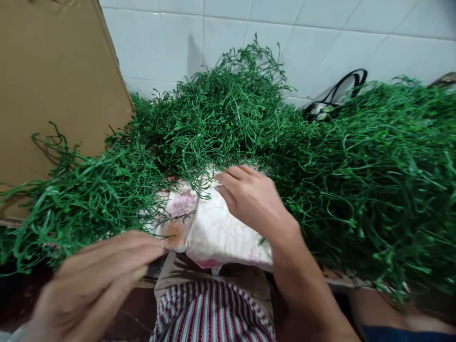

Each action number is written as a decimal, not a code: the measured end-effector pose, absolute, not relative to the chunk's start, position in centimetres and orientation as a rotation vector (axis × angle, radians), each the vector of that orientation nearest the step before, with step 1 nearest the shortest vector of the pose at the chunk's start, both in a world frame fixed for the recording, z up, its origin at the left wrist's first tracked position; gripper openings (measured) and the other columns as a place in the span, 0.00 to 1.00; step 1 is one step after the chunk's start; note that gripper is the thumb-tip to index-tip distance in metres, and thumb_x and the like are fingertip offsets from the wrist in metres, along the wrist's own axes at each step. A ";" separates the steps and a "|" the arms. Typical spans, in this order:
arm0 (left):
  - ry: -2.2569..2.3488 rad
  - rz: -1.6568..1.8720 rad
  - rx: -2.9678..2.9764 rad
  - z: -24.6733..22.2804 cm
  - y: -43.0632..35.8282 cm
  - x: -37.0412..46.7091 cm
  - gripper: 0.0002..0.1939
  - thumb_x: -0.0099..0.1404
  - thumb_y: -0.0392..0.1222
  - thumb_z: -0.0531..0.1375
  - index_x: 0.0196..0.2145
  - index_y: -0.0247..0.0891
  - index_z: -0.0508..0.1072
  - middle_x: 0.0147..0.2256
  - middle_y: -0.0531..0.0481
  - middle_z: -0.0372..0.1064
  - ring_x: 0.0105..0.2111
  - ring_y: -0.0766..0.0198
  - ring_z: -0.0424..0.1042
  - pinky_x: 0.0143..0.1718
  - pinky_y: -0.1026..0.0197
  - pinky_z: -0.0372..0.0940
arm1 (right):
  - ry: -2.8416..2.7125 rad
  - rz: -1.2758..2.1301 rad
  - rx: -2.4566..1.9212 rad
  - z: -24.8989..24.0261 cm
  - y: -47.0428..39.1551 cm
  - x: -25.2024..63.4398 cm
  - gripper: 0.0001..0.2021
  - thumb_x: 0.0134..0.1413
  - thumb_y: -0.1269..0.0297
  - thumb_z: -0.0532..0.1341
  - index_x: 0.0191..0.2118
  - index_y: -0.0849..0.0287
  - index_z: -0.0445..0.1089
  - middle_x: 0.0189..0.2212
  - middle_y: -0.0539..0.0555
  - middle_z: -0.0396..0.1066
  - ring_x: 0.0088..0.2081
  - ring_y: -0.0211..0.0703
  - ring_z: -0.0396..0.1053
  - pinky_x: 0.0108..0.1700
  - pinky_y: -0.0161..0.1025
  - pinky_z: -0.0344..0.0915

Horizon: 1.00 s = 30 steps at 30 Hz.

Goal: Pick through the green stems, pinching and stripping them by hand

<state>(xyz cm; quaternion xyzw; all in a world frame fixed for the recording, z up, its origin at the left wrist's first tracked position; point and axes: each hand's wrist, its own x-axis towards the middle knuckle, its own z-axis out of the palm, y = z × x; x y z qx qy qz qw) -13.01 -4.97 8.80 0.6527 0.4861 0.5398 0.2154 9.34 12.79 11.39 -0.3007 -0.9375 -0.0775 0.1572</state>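
My right hand [251, 192] reaches over a floral cloth [224, 228] at the near edge of the work surface. Its fingers are bent together at the front edge of the middle heap of green stringy pieces [228, 114]; what lies between the fingertips is too small to make out. At the lower left, my left hand [107, 270] is raised beside the left heap of green pieces [103, 190], blurred, its fingers pressed together and pointing right. Whether it holds anything is hidden.
A large brown cardboard sheet [60, 85] stands at the left. More green pieces [374, 180] fill the right side. A black strap [342, 85] lies near the white tiled wall [320, 42]. Another person's leg [388, 311] shows at the lower right.
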 end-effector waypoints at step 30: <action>1.743 1.065 2.089 0.2 0.1 -4.3 0.08 0.61 0.37 0.56 0.38 0.36 0.71 0.44 0.42 0.66 0.45 0.58 0.68 0.47 0.54 0.65 | -2.616 0.367 -0.777 0.0 3.3 15.2 0.10 0.58 0.74 0.51 0.40 0.62 0.68 0.36 0.58 0.67 0.36 0.43 0.62 0.38 0.40 0.65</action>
